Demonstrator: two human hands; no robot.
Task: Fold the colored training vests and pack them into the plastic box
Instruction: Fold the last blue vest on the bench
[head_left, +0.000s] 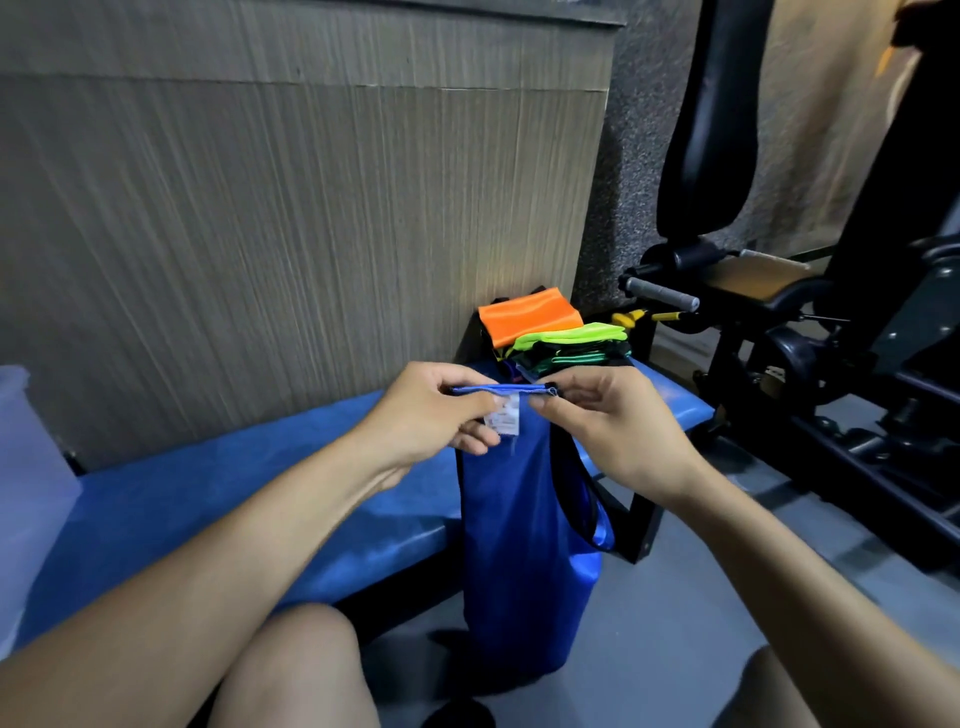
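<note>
Right now the person is holding a blue training vest (524, 525) up in front of the knees, pinching its top hem with both hands so the cloth is hanging straight down toward six o'clock. The left hand (431, 410) is gripping the hem's nine o'clock end, thumb and fingers pressed together on the fabric just beside the white care label (503, 419); the right hand (608, 415) is nipping the three o'clock end, where the black trim is showing, between thumb and forefinger. So the vest's long axis is running vertically, with the short pinched edge lying level between the two hands, which are sitting equally close to it. The blue padded bench (208, 499) is lying behind the hanging cloth, and the stack of folded vests (550, 332), orange on top with neon green beneath, is resting at its twelve o'clock end. The translucent plastic box (26, 467) is standing well apart at nine o'clock, nearer the left hand. My guess is that laying the vest onto the bench for folding is coming next.
</note>
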